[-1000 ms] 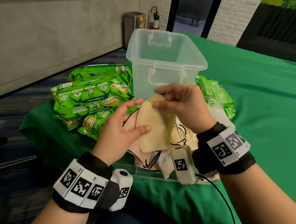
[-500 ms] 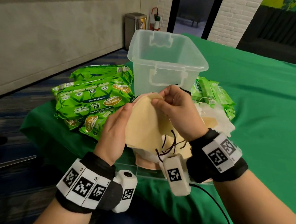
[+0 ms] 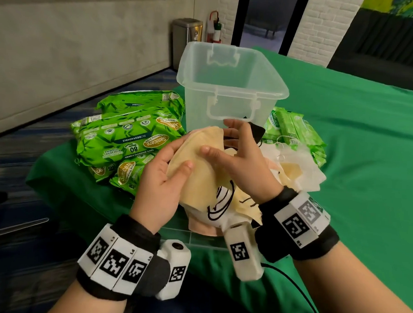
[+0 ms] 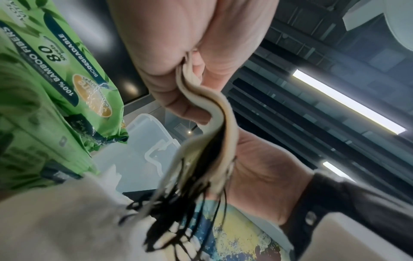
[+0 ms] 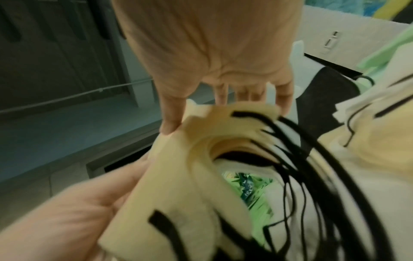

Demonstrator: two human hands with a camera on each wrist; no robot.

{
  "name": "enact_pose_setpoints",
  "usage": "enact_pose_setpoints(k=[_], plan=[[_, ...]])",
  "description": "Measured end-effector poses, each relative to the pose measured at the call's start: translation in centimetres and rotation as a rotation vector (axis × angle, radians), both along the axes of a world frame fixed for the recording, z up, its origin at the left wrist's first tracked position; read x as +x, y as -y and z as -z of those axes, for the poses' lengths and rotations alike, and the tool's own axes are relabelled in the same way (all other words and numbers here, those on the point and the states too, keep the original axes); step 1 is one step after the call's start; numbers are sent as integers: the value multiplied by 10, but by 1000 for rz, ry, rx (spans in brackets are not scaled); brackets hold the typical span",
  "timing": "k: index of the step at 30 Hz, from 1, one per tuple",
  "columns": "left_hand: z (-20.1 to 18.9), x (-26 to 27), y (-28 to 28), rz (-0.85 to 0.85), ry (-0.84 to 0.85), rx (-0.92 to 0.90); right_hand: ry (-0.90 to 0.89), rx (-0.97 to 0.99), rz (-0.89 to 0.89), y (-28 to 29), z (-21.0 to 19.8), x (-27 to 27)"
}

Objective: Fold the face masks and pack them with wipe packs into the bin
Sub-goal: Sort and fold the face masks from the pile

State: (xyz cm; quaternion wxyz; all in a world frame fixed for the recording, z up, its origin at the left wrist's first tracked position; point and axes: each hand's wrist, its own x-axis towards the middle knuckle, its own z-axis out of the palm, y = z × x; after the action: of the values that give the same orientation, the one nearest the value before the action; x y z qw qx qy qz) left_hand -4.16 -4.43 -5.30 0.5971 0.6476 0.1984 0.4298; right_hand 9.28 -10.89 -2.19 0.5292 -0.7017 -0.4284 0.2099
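Head view: at the bin's (image 3: 272,92) 6 o'clock, the left grip (image 3: 160,177) clamped the beige mask (image 3: 199,177); the right grip (image 3: 239,163), fingers spread, pressed its thumb on. Left wrist: soft, light layers bent. Right wrist: black loops (image 5: 312,159) dangled, so probably best pinched along the fold.

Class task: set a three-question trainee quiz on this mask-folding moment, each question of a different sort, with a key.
1. True or false: the left hand grips the beige fabric face mask with black ear loops.
2. In the head view, where do the big green printed wipe packs lie relative to the clear plastic bin? A. to its left B. inside it C. behind it
3. Fill in: the right hand touches the same ___.
Key: 1 true; 2 A; 3 mask.
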Motion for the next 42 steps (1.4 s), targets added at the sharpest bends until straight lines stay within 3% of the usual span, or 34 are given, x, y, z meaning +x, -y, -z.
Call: enact_pose_setpoints(k=[5,10,13,17,20,23,25,29,35,42], plan=[[-2,-3,-3,27,61,51,-314,3,-264,6,-6,2],[-3,-9,-15,-34,10,4,-177,-136,-367,13,-3,11],[-4,-13,-22,-102,17,-26,-123,-91,-314,21,-1,18],[-2,-16,-25,-153,2,-32,-212,50,-124,26,-3,28],[1,-16,-26,-177,-27,0,12,-70,-7,29,-2,34],[5,-18,-28,-188,-64,29,435,-498,33,31,5,40],[6,-18,-28,-191,-93,43,540,-727,-49,29,12,35],[5,-19,-27,-209,-112,55,685,-909,-170,17,27,18],[2,-22,-26,-226,-110,49,930,-953,-154,3,13,18],[-1,-27,-26,-243,-109,14,604,-527,187,20,-39,50]])
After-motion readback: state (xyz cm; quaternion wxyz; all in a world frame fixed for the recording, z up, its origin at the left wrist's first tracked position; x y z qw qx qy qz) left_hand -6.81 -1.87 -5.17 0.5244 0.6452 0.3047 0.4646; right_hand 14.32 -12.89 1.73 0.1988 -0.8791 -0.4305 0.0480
